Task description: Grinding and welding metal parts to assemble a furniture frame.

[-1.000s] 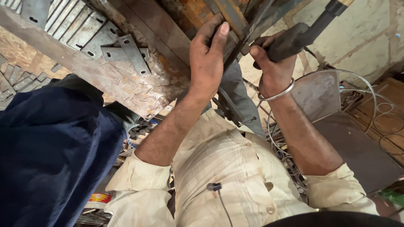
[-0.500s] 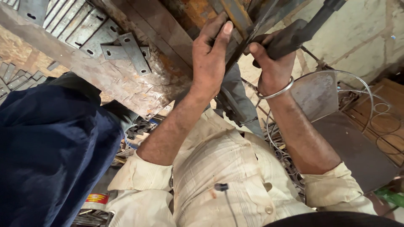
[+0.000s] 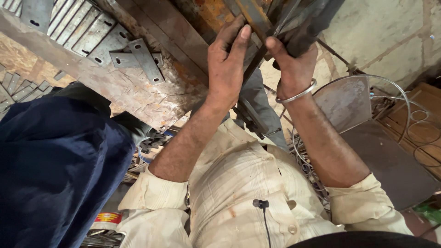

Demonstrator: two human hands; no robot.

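Both hands (image 3: pixel 257 59) on rusty steel bar (image 3: pixel 250 14)

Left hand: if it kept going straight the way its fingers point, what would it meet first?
The left hand points up the frame, fingers laid on a rusty metal bar. Going on, it would likely just slide along that bar toward the top edge; the picture cuts off there, so anything beyond is unclear.

Brightness: even, soft daylight, moderately bright.
Source: seems to come from the upper right, where the pale plastered wall (image 3: pixel 390 36) is lightest.
Shadows: soft and dim under the rusty steel beam (image 3: pixel 174 32); the dark blue cloth (image 3: pixel 55 170) loses detail.
Glare: small glint on the silver metal bangle (image 3: pixel 298 95).
Sharpness: centre crisp.
Distortion: wide-angle stretch at the edges.
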